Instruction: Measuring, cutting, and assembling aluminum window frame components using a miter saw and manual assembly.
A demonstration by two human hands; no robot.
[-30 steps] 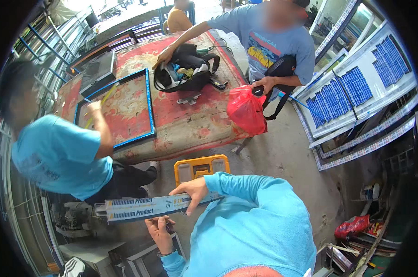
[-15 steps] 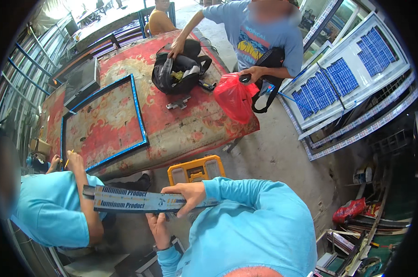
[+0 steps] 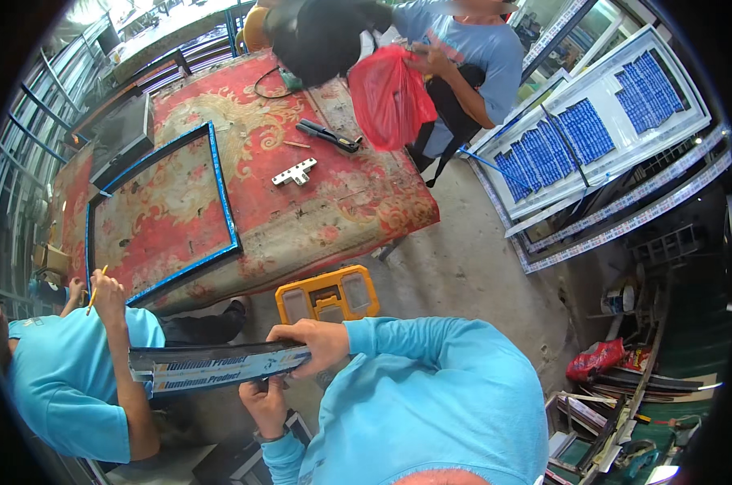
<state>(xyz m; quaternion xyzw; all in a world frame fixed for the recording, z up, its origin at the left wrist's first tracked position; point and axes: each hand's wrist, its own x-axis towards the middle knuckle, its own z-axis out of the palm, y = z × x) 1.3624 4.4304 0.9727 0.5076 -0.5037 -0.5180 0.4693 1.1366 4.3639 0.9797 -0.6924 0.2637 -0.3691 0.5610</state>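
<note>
In front of my chest is a dark aluminium profile, its pale protective film printed with lettering. My right hand wraps around its right end from above, thumb underneath. Beneath that end, my left hand grips the lower edge with bent fingers, partly hidden by the profile. The profile's far end passes over a co-worker's forearm. A yellow-orange toolbox with clear lid windows stands on the floor just beyond my right hand.
A cloth-covered table holds a blue-edged frame, a metal bracket and a dark tool. Across it, a person holds a red plastic bag and black backpack. Left, a co-worker holds a yellow pencil. Framed panels lean right.
The person across the table has lifted the black backpack off it, and the red bag has moved up. The profile has tilted, its left end lower. My hands keep their hold.
</note>
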